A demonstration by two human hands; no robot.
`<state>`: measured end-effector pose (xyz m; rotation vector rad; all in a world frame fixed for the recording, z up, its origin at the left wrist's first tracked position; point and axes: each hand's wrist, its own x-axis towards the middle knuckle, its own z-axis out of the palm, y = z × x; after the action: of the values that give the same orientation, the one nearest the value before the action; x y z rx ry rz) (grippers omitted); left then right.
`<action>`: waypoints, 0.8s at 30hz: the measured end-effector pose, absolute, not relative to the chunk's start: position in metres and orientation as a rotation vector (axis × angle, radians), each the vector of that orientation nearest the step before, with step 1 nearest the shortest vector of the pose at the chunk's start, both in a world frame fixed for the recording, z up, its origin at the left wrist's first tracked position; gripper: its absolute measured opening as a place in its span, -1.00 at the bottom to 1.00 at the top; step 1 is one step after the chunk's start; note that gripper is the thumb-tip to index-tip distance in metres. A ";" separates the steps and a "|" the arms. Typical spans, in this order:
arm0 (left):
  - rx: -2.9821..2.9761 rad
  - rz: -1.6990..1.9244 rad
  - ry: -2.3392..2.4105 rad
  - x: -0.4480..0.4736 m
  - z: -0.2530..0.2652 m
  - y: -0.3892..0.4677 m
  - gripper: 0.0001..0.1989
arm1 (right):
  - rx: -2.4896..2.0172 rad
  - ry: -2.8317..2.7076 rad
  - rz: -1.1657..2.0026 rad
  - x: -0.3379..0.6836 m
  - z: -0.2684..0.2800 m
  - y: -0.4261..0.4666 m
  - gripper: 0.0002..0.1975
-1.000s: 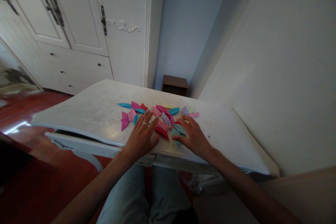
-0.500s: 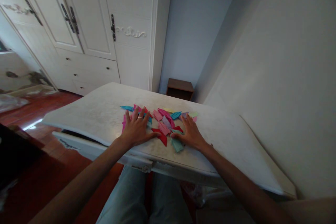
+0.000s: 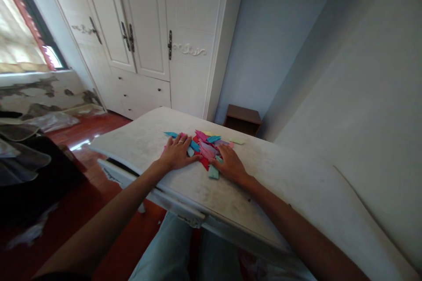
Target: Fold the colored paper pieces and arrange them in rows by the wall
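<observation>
Several folded paper pieces [image 3: 208,150] in pink, red, blue, purple, yellow and pale green lie heaped on a white table [image 3: 145,129]. My left hand [image 3: 178,153], with a ring on one finger, rests palm down over the left side of the heap, fingers extended and thumb pointing right. On the right side, my right hand [image 3: 230,164] lies over the pieces with its fingers stretched out. A pale green folded paper piece [image 3: 213,172] sits just below the right thumb. The palms hide some of the paper beneath them.
A slightly pulled-out drawer [image 3: 115,171] juts from the table's front edge. Behind stand a white wardrobe [image 3: 191,79] and a small brown cabinet [image 3: 243,114]. A wall borders the right. At left is a dark item [image 3: 39,175] on the red floor [image 3: 99,210].
Both hands have come closer together, and the paper pieces between them are bunched into a tighter heap. The camera view has turned to the left.
</observation>
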<state>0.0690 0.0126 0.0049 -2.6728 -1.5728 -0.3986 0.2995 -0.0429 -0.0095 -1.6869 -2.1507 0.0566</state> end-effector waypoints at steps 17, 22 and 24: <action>-2.490 -0.631 -1.627 0.032 0.003 0.039 -0.41 | -1.334 -2.055 0.139 0.232 -0.003 0.017 -0.68; -2.338 -0.646 -1.747 0.034 0.001 0.034 -0.46 | -1.293 -2.129 -0.007 0.238 0.005 0.005 -0.78; -2.340 -0.697 -1.750 0.034 0.003 0.032 -0.46 | -1.305 -2.135 -0.093 0.238 0.009 0.004 -0.77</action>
<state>0.0342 0.0320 0.0026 -2.3400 -1.7503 -0.6972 0.2376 0.0037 0.0090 -1.3049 -2.1350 -0.0925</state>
